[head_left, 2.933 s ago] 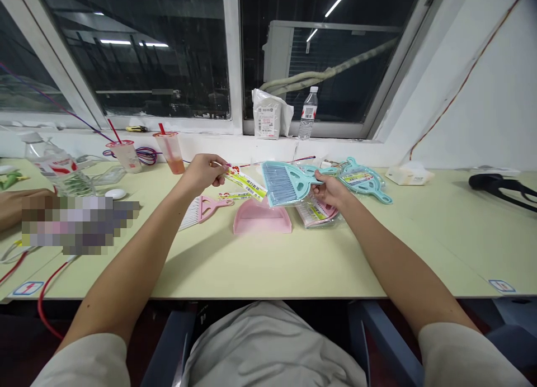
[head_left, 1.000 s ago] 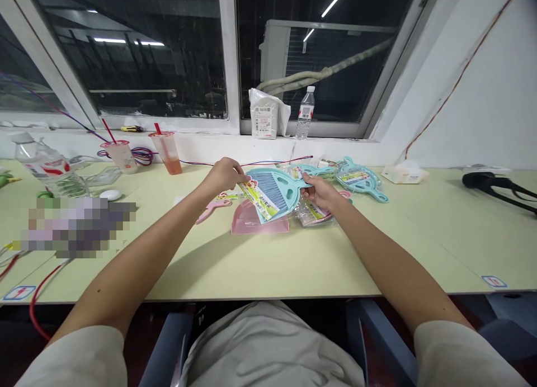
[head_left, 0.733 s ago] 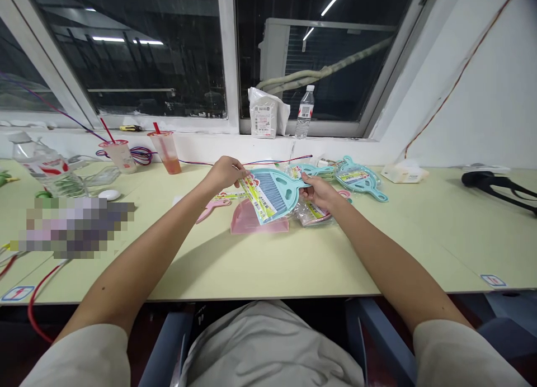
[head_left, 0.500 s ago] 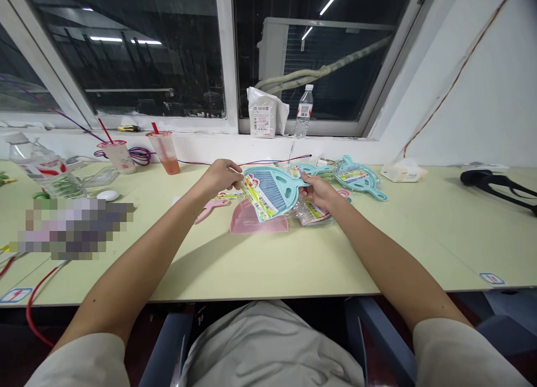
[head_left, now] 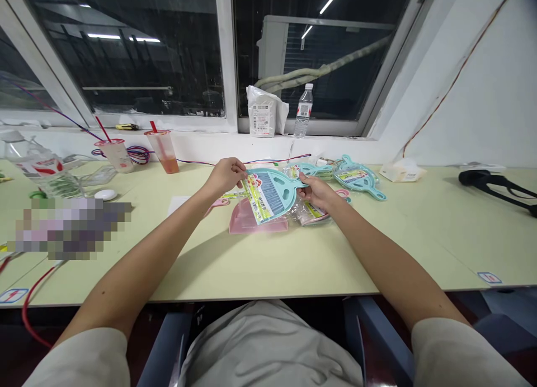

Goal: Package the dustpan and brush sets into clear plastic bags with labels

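Observation:
A light-blue dustpan and brush set (head_left: 287,193) is held up above the table, its grey-blue bristles facing me. My right hand (head_left: 318,191) is closed around its handle. With bent fingers, my left hand (head_left: 229,175) pinches the upper left corner of the printed label card (head_left: 260,198) across the bristle ends. Below and behind the set lies a pink dustpan (head_left: 241,222). Partly hidden behind my left wrist is a pink brush handle (head_left: 220,202). Beside my right hand lies a wrapped pink set (head_left: 312,212) in clear plastic.
More wrapped light-blue sets, one of them (head_left: 358,180) at the right, lie farther back. Two cups with red straws, one (head_left: 165,152) with orange drink, stand at the back left. A water bottle (head_left: 303,112) is on the sill. A tissue pack (head_left: 403,170) lies right.
My left hand has shifted slightly right and up at the card's corner. The card and set have turned a little, with the card more upright. My right hand keeps its hold on the handle.

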A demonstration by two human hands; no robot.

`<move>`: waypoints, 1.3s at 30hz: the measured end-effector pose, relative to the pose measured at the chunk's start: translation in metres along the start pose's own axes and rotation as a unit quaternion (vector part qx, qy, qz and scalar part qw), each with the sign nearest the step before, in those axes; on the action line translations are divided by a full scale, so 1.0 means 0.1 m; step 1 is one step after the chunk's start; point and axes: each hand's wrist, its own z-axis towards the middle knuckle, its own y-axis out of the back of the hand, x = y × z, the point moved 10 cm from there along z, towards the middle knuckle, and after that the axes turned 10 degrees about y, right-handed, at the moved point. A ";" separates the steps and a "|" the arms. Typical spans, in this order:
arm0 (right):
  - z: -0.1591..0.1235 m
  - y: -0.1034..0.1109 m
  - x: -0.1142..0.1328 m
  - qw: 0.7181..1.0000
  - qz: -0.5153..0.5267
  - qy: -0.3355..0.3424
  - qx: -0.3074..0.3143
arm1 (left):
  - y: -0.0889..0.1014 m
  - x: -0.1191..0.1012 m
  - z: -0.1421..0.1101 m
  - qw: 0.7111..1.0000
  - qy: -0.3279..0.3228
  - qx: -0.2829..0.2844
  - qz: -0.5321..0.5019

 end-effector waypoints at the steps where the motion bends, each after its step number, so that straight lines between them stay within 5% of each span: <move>1: 0.00 0.00 0.01 1.000 0.000 0.000 -0.001 | -0.02 -0.01 0.00 1.000 -0.001 0.000 0.001; 11: 0.01 0.00 0.02 0.999 0.041 0.000 -0.012 | 0.08 -0.07 -0.33 0.996 -0.023 -0.045 0.071; 18: 0.02 0.02 -0.01 0.998 0.065 -0.008 -0.018 | -0.10 -0.34 -0.60 0.961 -0.209 -0.006 0.182; 23: 0.00 0.03 -0.02 0.997 0.072 -0.024 -0.035 | -0.20 -0.36 -0.61 0.941 -0.282 0.019 0.183; 29: 0.01 0.03 -0.05 0.997 0.078 -0.021 -0.016 | -0.33 -0.27 -0.64 0.930 -0.283 0.088 0.217; 39: -0.01 0.00 -0.05 0.996 0.074 -0.030 -0.036 | -0.45 -0.16 -0.64 0.900 -0.277 0.113 0.316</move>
